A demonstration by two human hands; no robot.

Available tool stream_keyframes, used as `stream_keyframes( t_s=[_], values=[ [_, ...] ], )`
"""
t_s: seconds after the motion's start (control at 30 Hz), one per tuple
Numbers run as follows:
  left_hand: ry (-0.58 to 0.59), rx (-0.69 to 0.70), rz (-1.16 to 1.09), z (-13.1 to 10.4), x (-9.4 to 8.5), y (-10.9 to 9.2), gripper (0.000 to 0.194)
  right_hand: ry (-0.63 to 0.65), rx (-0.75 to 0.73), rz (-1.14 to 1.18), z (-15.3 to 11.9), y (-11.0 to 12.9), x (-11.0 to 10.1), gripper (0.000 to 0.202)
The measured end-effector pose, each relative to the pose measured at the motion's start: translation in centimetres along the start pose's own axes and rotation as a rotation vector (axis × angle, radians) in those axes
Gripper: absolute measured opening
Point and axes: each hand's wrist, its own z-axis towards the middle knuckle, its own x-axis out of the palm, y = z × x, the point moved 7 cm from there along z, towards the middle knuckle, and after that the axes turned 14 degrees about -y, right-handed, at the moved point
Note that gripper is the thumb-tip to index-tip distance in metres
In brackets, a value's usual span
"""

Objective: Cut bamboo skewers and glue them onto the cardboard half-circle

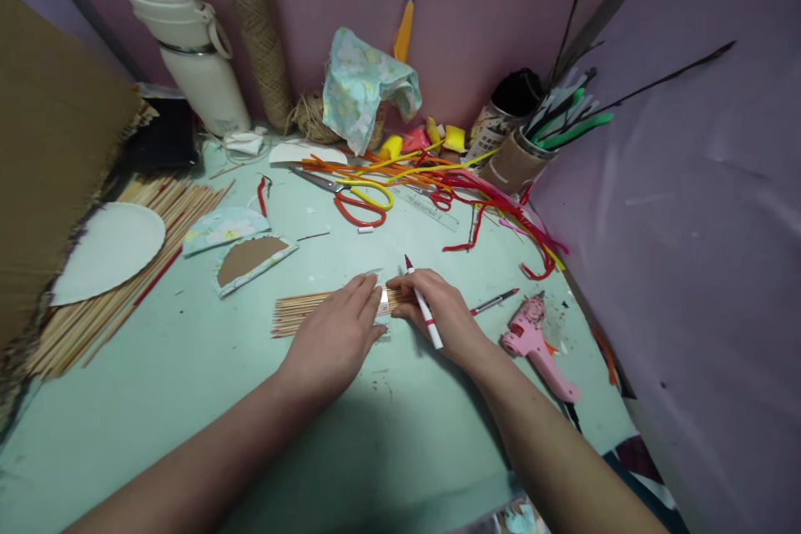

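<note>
A row of thin wooden sticks (297, 315) lies side by side on the table. Over it, my left hand (338, 321) presses down with fingers together and thumb apart, holding a short clear ruler (384, 325) across the sticks. My right hand (438, 304) is closed on a white marker pen (428, 319) with a dark red tip pointing up and away. The fingertips of that hand also touch the right part of the sticks; the exact contact is partly hidden.
Scissors (360, 213) and bundled pipe cleaners (431, 175) lie behind. A pink glue gun (541, 350) and a pen (494, 301) are on the right. Fabric-edged half circles (225, 231), more sticks (188, 204) and cardboard (56, 125) occupy the left. A white bottle (204, 88) stands at the back.
</note>
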Motion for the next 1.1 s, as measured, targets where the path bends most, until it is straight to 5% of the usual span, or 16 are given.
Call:
stream_keyframes(
  t_s=[1.1],
  values=[
    [0.039,-0.013,0.036,0.15,-0.24,-0.16,0.047,-0.002,0.027,-0.004,-0.05,0.32,-0.27,0.019]
  ],
)
